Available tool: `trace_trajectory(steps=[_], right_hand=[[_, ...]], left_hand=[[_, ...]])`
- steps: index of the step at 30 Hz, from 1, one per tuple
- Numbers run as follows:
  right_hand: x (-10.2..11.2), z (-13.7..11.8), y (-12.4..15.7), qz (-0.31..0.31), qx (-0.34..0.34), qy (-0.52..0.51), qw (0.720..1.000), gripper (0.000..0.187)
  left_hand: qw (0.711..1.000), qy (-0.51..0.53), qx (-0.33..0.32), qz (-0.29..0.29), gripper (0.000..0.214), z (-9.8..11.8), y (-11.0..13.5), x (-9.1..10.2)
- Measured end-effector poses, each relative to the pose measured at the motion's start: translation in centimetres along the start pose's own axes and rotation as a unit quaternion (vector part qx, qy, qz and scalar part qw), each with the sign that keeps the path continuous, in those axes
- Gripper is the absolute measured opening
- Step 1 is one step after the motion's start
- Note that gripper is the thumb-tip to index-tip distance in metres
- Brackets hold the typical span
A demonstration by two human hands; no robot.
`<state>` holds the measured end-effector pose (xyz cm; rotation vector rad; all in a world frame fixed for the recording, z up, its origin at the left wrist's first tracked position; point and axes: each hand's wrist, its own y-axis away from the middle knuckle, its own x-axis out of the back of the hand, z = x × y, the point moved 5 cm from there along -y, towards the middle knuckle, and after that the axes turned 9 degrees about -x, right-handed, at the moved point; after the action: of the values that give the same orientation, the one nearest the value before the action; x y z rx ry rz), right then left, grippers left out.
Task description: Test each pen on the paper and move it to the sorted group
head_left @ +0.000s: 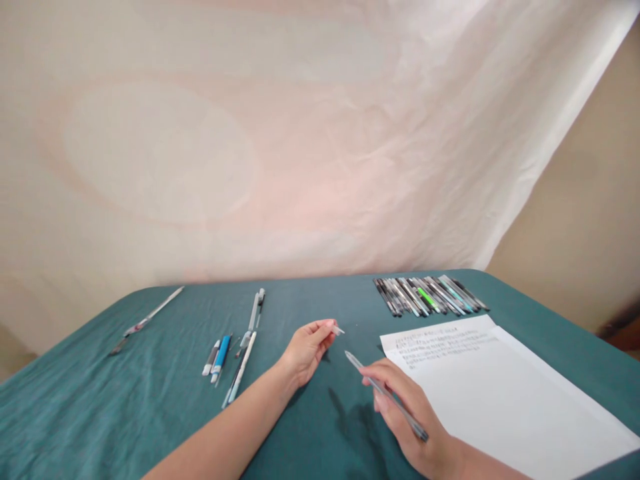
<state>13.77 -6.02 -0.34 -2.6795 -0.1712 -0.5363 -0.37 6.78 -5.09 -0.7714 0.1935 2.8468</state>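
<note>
My right hand [407,410] grips a clear-barrelled pen [387,397], tilted so its tip points up and to the left, over the table. Between the thumb and fingers of my left hand [307,347] is a small clear pen cap [339,330], mostly hidden by the fingertips. A short gap separates the cap from the pen's tip. Just right of the pen lies a white sheet of paper [505,407], with several lines of small handwriting along its far side.
A row of many pens [425,295] lies at the back right. Left of my left arm are a blue tube-shaped item [221,358], a grey-and-white one [211,358] and several pens [243,369]. Thin pen-like pieces [145,321] lie far left on the green cloth [75,400].
</note>
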Motion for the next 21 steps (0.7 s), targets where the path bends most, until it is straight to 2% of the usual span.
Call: trace_trajectory(steps=[3, 7, 14, 21], right_hand=[[0.1, 0.9, -0.2, 0.031, -0.038, -0.008, 0.999, 0.026], [-0.1, 1.8, -0.3, 0.037, -0.071, -0.003, 0.997, 0.026], [-0.1, 1.9, -0.2, 0.039, -0.077, -0.003, 0.996, 0.026], [-0.4, 2.0, -0.4, 0.028, -0.083, 0.002, 0.996, 0.026]], left_hand=[[1.000, 0.013, 0.002, -0.008, 0.015, -0.6, 0.5, -0.2], [0.999, 0.022, 0.012, -0.041, 0.016, -0.8, 1.1, -0.9], [0.997, 0.022, 0.039, -0.060, 0.018, -0.9, 2.0, -1.5], [0.998, 0.011, 0.026, -0.057, 0.020, -1.0, 2.5, -2.1]])
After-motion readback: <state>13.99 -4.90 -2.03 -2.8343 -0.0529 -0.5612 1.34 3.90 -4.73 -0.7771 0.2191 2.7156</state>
